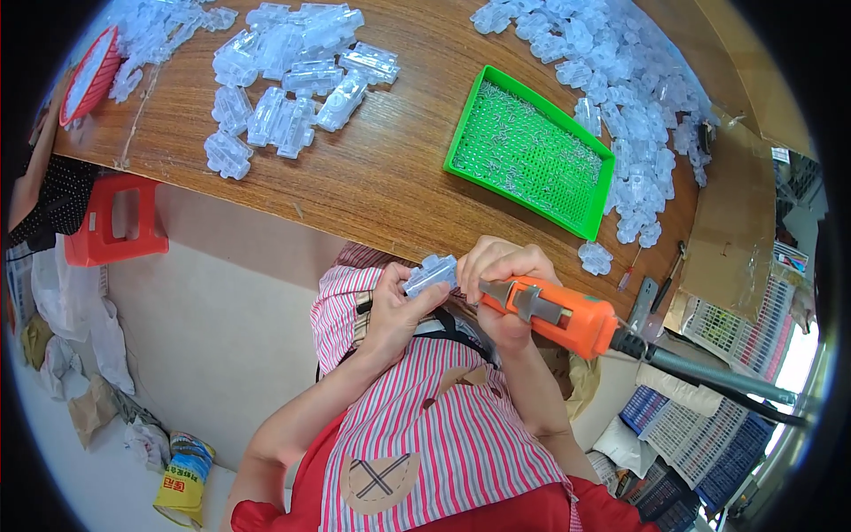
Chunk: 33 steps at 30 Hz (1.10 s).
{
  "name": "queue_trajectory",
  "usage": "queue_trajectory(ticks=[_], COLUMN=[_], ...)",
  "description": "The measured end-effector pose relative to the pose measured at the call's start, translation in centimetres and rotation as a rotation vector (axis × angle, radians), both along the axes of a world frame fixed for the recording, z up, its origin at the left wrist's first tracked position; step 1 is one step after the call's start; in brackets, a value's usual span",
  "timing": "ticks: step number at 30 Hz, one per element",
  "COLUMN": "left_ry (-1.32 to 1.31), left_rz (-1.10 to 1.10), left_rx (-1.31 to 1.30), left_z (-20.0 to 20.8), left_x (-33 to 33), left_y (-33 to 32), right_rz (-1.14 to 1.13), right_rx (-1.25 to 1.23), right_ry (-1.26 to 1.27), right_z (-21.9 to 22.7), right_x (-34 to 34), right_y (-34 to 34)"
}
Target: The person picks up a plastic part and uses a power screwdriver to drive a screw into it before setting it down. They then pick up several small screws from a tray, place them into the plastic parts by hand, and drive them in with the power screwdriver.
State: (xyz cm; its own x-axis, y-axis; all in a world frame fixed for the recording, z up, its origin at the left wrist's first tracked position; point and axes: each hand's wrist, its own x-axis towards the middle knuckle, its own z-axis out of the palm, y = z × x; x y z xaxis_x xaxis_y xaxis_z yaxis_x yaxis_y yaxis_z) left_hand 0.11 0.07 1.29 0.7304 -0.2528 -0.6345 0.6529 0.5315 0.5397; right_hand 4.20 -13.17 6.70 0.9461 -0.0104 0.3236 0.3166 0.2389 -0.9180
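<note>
Pinched in the fingers of my left hand [393, 310] is a clear plastic part [431, 276], just off the table's near edge. My right hand [507, 266] wraps round an orange electric screwdriver [576, 317], whose cable runs off to the lower right. The right fingertips are beside the right end of the part; the driver's tip is hidden behind them, so I cannot tell if it touches. A green mesh tray [529, 215] of small metal screws [510, 133] sits beyond my right hand. One loose clear part [595, 258] lies near the tray's front corner.
Clear parts [306, 40] lie grouped on the wooden table [390, 160] at the far left, with a larger heap [612, 80] at right. A red basket [91, 75] stands far left near another person's arm [33, 173]. Below are a red stool [120, 222] and cardboard [731, 222].
</note>
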Motion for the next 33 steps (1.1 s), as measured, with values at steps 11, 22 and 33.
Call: queue_trajectory(ticks=[11,22,33], left_ry=[0.085,-0.875,-2.061], left_rz=[-0.102,-1.311,-0.797], left_rx=[0.008,0.161,0.815], left_z=[1.5,-3.9,1.8], left_x=[1.5,-0.4,3.4], left_y=[0.4,-10.6,-21.8], right_rz=[-0.058,-0.469,-0.696], right_rx=[0.134,-0.077,-0.093], right_ry=[0.032,0.092,0.048], right_z=[0.7,7.4,8.6], right_x=[1.1,4.6,1.7], right_y=[-0.9,-7.1,-11.0])
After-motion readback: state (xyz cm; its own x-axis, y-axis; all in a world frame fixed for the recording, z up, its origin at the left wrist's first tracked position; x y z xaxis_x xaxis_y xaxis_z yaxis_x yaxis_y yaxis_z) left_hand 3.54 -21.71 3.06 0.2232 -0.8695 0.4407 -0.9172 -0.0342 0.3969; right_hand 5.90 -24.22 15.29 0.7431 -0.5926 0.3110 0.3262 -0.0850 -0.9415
